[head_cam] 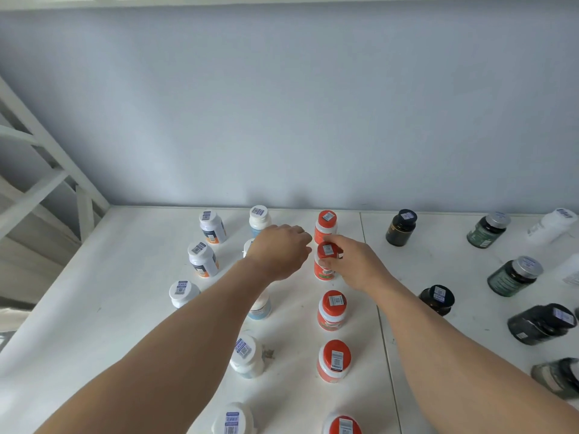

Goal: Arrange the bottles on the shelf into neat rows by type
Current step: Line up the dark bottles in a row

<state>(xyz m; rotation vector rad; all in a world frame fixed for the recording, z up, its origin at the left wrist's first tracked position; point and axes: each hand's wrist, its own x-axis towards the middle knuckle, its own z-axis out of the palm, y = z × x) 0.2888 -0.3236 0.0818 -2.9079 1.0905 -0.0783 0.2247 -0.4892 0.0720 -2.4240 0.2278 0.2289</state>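
Observation:
On the white shelf, bottles stand in columns running away from me. My right hand grips a red-capped bottle, second from the back in the red column, with fingers curled around its cap and side. Other red-capped bottles stand in front of and behind it. My left hand hovers palm down, fingers loosely curled, over a white bottle in the blue-label column; whether it holds that bottle is hidden. White bottles with orange labels line the left.
Black bottles and dark green bottles with silver caps stand to the right. One black bottle lies on its side, and a white bottle lies tipped at the far right. The grey back wall closes the shelf.

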